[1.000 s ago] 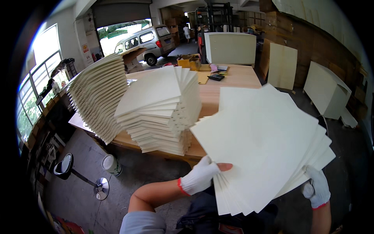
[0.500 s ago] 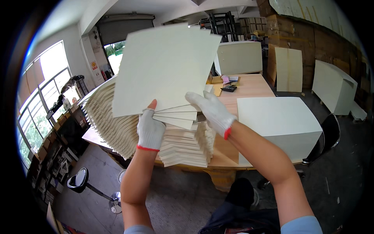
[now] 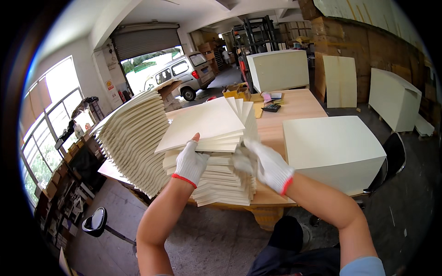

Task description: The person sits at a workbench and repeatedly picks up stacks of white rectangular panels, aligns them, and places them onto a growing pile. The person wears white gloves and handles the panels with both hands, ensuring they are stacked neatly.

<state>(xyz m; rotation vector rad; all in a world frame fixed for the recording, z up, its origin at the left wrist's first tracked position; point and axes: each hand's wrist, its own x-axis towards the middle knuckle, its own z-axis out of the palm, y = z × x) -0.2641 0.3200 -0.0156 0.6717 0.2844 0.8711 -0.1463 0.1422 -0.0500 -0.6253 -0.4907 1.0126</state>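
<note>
A gloved left hand (image 3: 190,164) pinches fanned white sheets (image 3: 202,120) over a stack (image 3: 225,181) on the bench (image 3: 300,105); the blurred right hand's (image 3: 266,164) grip, beside them, cannot be told.

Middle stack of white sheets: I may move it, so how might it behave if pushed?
The middle stack would probably slide apart, since its layers are fanned and unaligned. With so many layers, it's likely heavy to shift.

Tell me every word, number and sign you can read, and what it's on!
None can be read.
Wall sign: too small to read.
Desk calculator: any markings are too small to read.
Silver van: any lettering is too small to read.
Fanned white sheets: no writing shows on top.
</note>
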